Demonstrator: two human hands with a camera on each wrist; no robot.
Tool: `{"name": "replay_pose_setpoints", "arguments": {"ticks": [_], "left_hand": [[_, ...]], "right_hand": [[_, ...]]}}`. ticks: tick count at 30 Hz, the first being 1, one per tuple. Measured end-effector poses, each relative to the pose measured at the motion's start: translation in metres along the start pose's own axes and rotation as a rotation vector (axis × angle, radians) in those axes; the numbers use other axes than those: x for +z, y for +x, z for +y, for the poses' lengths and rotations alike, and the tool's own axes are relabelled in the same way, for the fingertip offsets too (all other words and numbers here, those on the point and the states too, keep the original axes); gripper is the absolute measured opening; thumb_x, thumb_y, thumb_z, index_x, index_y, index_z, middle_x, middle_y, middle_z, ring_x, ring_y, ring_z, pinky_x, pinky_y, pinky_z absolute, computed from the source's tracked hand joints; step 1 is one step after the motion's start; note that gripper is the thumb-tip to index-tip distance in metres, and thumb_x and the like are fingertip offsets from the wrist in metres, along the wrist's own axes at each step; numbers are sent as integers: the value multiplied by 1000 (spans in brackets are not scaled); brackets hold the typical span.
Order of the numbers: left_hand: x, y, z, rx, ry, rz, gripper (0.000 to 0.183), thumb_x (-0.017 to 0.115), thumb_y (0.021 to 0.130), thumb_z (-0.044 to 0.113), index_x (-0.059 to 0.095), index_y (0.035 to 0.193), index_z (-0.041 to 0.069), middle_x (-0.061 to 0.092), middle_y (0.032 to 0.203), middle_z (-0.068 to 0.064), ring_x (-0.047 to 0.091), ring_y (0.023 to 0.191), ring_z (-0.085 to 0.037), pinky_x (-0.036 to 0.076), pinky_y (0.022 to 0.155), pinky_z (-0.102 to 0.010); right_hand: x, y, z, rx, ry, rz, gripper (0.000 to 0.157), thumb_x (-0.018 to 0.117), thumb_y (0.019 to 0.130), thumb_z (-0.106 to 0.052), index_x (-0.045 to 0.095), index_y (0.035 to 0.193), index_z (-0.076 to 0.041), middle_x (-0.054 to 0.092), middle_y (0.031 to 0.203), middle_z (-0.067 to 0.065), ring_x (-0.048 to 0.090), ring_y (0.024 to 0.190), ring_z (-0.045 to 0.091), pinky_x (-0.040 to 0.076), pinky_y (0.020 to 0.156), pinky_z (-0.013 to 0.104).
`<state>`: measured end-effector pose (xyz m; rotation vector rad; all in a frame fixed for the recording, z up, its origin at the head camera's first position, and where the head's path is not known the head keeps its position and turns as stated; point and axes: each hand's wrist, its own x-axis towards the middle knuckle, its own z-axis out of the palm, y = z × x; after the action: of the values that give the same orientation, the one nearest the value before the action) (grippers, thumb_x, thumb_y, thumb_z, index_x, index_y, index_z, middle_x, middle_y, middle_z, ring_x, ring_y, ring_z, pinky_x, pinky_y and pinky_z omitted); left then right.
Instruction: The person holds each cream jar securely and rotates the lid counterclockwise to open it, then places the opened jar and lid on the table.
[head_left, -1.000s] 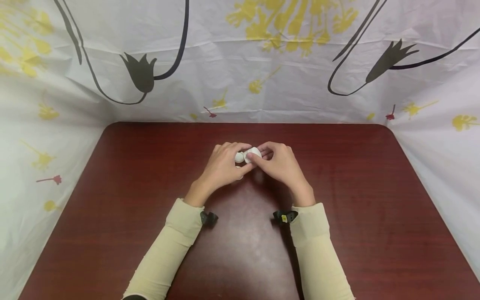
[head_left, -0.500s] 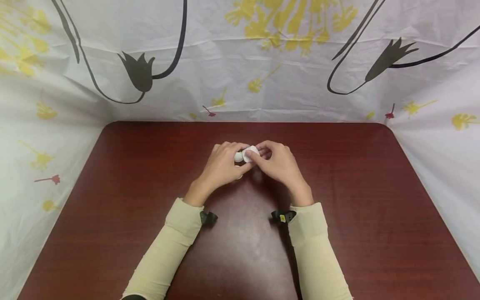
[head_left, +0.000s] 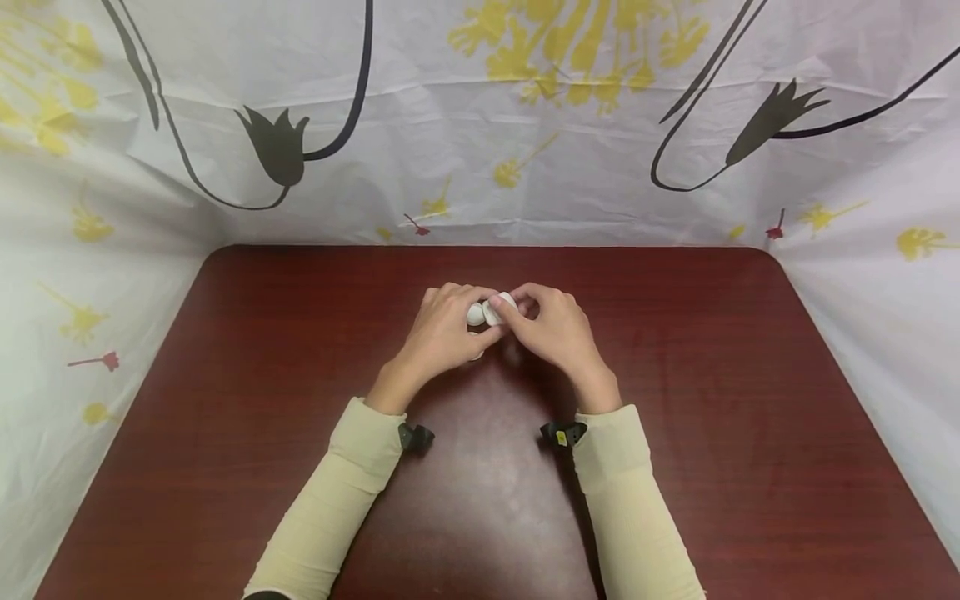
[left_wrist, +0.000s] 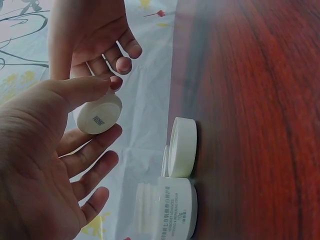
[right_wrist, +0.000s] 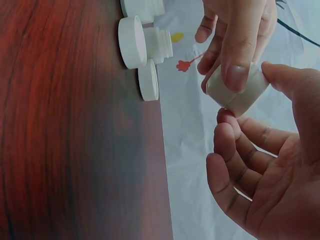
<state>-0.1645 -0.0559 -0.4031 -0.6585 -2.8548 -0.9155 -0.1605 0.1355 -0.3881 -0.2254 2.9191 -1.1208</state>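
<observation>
In the head view both hands meet over the far middle of the table around a small white cream jar (head_left: pixel 503 307). My left hand (head_left: pixel 444 332) grips it with thumb and fingers; its thumb lies along the jar's side in the right wrist view. From the other side, my right hand (head_left: pixel 557 329) pinches the same jar (right_wrist: pixel 239 89) between thumb and fingertips. A seam between lid and body shows there. The round base with a small dark stamp (left_wrist: pixel 99 120) faces the left wrist camera. The jar is held above the tabletop, tilted.
Below the hands stand open white jars with bare threaded necks, one a printed jar (left_wrist: pixel 177 207), another a plain-looking jar (right_wrist: pixel 159 45). White lids (right_wrist: pixel 148 80) lie flat beside them. The dark red table (head_left: pixel 720 400) ends at a patterned white curtain (head_left: pixel 585 196).
My right hand has shifted slightly left, its thumb lying further across the jar, which has turned a little. My left hand has hardly moved.
</observation>
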Motion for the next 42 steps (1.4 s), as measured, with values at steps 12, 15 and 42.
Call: {"name": "replay_pose_setpoints", "arguments": {"ticks": [12, 15, 42], "left_hand": [[-4, -1, -2, 7, -56, -12, 41, 79, 92, 34, 74, 128, 15, 75, 108, -2, 62, 112, -27, 47, 100, -44], [-3, -1, -4, 6, -71, -12, 42, 79, 92, 34, 73, 128, 15, 75, 110, -3, 62, 112, -26, 48, 99, -42], [-7, -5, -1, 23, -114, 5, 43, 85, 88, 33, 75, 125, 13, 78, 118, -4, 64, 116, -27, 51, 101, -44]], "right_hand": [[3, -2, -4, -7, 18, 34, 46, 67, 97, -58, 77, 108, -14, 78, 91, 2, 72, 85, 20, 54, 78, 41], [3, -2, -4, -9, 26, 29, 45, 68, 97, -57, 77, 107, -14, 78, 91, 2, 73, 86, 20, 54, 79, 42], [0, -5, 0, -135, 93, -9, 35, 74, 98, -42, 77, 113, -11, 76, 93, 4, 74, 85, 18, 57, 78, 36]]}}
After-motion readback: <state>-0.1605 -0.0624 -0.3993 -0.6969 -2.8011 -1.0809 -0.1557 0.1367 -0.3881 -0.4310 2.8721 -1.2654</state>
